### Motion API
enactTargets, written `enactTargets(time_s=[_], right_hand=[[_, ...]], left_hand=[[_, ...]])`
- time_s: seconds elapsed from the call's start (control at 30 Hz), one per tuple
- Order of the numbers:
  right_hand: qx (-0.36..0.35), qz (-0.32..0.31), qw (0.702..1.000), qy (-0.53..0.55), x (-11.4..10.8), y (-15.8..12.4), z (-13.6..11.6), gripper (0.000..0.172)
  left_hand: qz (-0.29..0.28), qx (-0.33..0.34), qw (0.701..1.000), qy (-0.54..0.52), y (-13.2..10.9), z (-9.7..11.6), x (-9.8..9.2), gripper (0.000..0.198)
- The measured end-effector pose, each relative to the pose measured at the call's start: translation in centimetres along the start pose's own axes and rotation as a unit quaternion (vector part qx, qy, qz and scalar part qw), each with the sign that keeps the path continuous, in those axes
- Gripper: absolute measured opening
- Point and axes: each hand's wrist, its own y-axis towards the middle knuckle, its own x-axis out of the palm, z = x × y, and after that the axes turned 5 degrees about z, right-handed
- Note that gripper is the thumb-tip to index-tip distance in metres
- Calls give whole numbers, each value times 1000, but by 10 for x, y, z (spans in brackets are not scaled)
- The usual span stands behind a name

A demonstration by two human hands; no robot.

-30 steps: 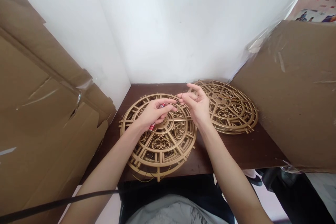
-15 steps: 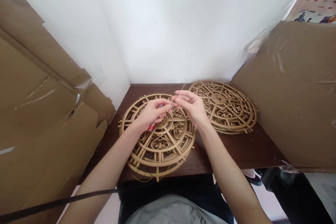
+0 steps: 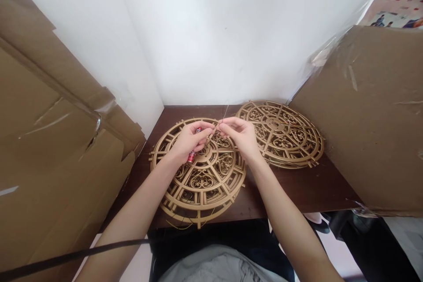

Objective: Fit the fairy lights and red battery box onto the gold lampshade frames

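My left hand [image 3: 192,142] is closed, its thumb and forefinger pinched at one end of a thin dark thread or wire [image 3: 224,111]. A slim red printed object [image 3: 191,157], possibly a lighter, is tucked in the same palm and mostly hidden by the fingers. Fingertip to fingertip with it, my right hand [image 3: 240,134] pinches the strand, whose loose end sticks up above the fingers. Both hands are over a stack of round gold openwork panels [image 3: 202,180] with scroll patterns.
A second stack of gold panels [image 3: 291,141] lies at the back right of the dark brown table [image 3: 257,202]. Cardboard sheets [image 3: 59,150] wall in the left side, and more cardboard [image 3: 370,119] the right. A white wall [image 3: 224,39] stands behind. A black strap [image 3: 82,253] crosses the lower left.
Both hands have shifted slightly left and stay close together. The upright end of the strand has moved left with them. The panel stacks have not moved.
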Motion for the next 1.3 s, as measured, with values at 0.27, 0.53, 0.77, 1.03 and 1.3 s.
enactTargets(time_s=[0.27,0.53,0.77,1.03,1.3], right_hand=[[-119,-8,977,-174,2,-4,5,13],[-144,-18,967,-209,3,-4,6,12],[-151,-23,963,-220,3,-5,6,11],[-166,-24,960,-222,3,-4,8,10],[-183,-28,954,-235,3,-5,7,12]], left_hand=[[14,27,1000,-5,-3,5,3,22],[29,33,999,2,-5,8,5,22],[27,42,999,-6,-4,5,5,26],[33,53,998,2,-5,8,5,23],[52,62,997,10,-6,8,7,24]])
